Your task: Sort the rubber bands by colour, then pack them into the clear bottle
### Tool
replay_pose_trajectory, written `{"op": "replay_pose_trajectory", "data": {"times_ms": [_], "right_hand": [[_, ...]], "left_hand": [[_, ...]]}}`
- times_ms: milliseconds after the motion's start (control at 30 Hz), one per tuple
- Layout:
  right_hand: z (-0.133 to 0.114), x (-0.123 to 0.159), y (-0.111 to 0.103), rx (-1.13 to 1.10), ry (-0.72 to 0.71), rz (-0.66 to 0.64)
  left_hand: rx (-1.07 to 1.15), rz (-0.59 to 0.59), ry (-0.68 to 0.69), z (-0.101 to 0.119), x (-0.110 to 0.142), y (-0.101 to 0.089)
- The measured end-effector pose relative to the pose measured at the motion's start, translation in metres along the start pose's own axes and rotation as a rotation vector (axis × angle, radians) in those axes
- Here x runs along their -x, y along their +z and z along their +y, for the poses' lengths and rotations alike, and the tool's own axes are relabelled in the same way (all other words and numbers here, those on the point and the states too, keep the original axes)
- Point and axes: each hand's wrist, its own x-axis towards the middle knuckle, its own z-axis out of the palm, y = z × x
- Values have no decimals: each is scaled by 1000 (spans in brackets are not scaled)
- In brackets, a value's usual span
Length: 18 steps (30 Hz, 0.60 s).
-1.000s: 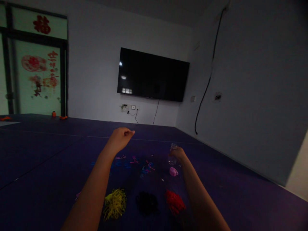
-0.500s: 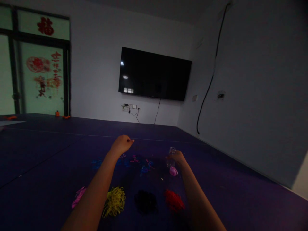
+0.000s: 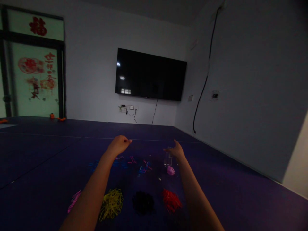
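Observation:
My left hand (image 3: 119, 145) hovers over the dark purple surface with thumb and fingers pinched together; what lies in the pinch, if anything, cannot be made out. Below and right of it are scattered small pink and blue bands (image 3: 145, 167). My right hand (image 3: 177, 150) has its thumb and fingers spread, right beside a small clear container (image 3: 167, 161) standing upright, which it partly hides. A pink rounded piece (image 3: 170, 170) lies at the container's foot. Nearer to me are piles of bands: yellow (image 3: 112, 203), black (image 3: 143, 202), red (image 3: 171, 200) and pink (image 3: 74, 201), partly behind my left forearm.
The purple surface (image 3: 60, 150) runs back to a wall with a television (image 3: 151, 75). A black cable (image 3: 202, 96) hangs on the right wall. Small orange items (image 3: 52, 115) sit by the glass door at the far left.
My right hand has let go of the clear container and spread its fingers, rising slightly. The left hand stays pinched in nearly the same place. The view has turned slightly right.

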Motion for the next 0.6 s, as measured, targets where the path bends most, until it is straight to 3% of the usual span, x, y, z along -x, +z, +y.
{"op": "replay_pose_trajectory", "data": {"times_ms": [133, 200, 267, 400, 600], "right_hand": [[-48, 4, -15, 182, -12, 230], [-72, 10, -14, 216, -60, 256], [-88, 18, -6, 232, -77, 119], [-94, 40, 22, 415, 50, -383], [-66, 67, 55, 541, 101, -595]], "left_hand": [[-8, 1, -4, -1, 0, -3], [-27, -8, 1, -2, 0, -4], [-28, -14, 8, -2, 1, -4], [11, -9, 8, -2, 1, -4], [8, -20, 1, -5, 0, -7]]}}
